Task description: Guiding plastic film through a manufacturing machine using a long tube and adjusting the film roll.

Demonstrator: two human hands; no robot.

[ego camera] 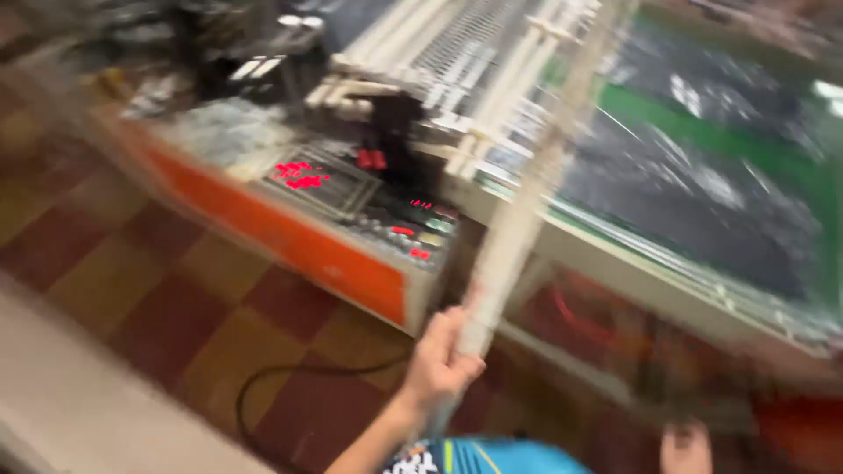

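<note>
Pale matt wooden frame bar (pixel 518 219), glossy orange machine panel (pixel 290 241), smooth chequered tile floor (pixel 158 290)

A small dark screen (pixel 307 175) with glowing red figures sits on the orange-fronted console (pixel 290 237), near its right end.

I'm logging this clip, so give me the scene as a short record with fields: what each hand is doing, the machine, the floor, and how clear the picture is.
Left hand: left hand gripped around a pale wooden bar that slants up to the machine frame
Right hand: right hand low at the bottom edge, blurred; nothing clearly held
Machine: white frame with rails beside a dark green-edged panel
Controls: orange-sided console with red lit displays
Floor: red and tan checked tiles, black cable lying on them
Clarity: strong motion blur
</note>
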